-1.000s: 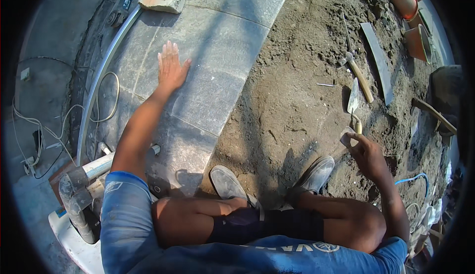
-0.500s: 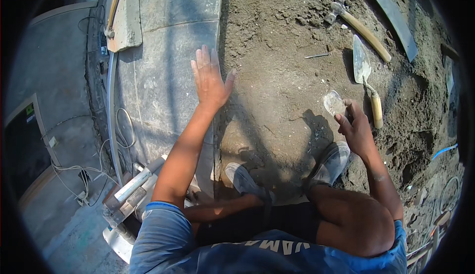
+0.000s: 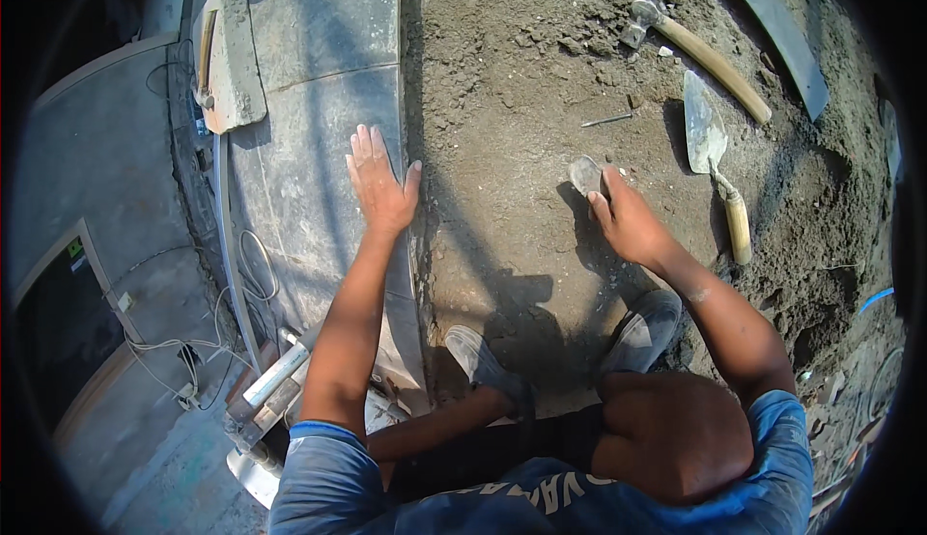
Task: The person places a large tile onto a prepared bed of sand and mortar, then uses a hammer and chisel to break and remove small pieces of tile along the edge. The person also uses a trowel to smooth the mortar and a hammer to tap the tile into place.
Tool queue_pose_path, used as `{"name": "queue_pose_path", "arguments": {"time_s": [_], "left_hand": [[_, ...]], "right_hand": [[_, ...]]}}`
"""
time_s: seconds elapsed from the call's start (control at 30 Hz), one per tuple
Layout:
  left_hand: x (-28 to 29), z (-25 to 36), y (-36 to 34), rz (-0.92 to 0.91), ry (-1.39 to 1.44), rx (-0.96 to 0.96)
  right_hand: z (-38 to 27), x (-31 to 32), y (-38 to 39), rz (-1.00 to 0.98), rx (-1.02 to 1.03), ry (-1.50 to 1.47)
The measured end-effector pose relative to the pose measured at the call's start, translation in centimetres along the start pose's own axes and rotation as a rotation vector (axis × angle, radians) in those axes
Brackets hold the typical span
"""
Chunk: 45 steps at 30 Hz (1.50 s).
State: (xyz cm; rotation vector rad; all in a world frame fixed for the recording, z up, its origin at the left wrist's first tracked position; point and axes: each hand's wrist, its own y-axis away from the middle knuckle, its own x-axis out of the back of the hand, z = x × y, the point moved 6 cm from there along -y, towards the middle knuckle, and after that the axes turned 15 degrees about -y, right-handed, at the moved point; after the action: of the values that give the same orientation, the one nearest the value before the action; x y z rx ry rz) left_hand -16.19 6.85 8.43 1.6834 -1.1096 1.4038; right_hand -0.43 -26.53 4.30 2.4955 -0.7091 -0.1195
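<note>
Fingers, right hand (image 3: 632, 224), pinch pale piece (image 3: 584, 175); left hand (image 3: 383, 197) spreads empty over slab (image 3: 333, 110). Step likely positioning; next needs steady pinch.

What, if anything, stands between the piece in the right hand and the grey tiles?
Nothing visible on the soil between them, but at the edge of the grey tiles the left hand is straight across from the pale piece in the right hand.

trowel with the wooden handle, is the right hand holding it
No, the trowel lies on the dirt, apart from the right hand, which holds a small pale flat piece instead.
</note>
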Motion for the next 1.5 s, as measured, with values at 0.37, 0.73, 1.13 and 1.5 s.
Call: {"name": "queue_pose_path", "arguments": {"time_s": [0.37,0.73,1.13,1.5], "left_hand": [[-0.7,1.0,-0.2,-0.001,-0.014,0.024],[2.4,6.6,-0.7,-0.061,-0.168,-0.055],[0.8,31.5,-8.6,-0.251,0.157,-0.327],[2.8,29.5,-8.3,-0.101,0.279,-0.541]], "right_hand": [[1.6,-1.2,0.4,-0.306,-0.008,0.456],[-1.1,19.4,5.5,0.781,0.340,0.431],[-2.8,21.7,-10.6,0.454,0.222,0.678],[-8.5,22.0,-2.6,0.700,0.516,0.595]]}}
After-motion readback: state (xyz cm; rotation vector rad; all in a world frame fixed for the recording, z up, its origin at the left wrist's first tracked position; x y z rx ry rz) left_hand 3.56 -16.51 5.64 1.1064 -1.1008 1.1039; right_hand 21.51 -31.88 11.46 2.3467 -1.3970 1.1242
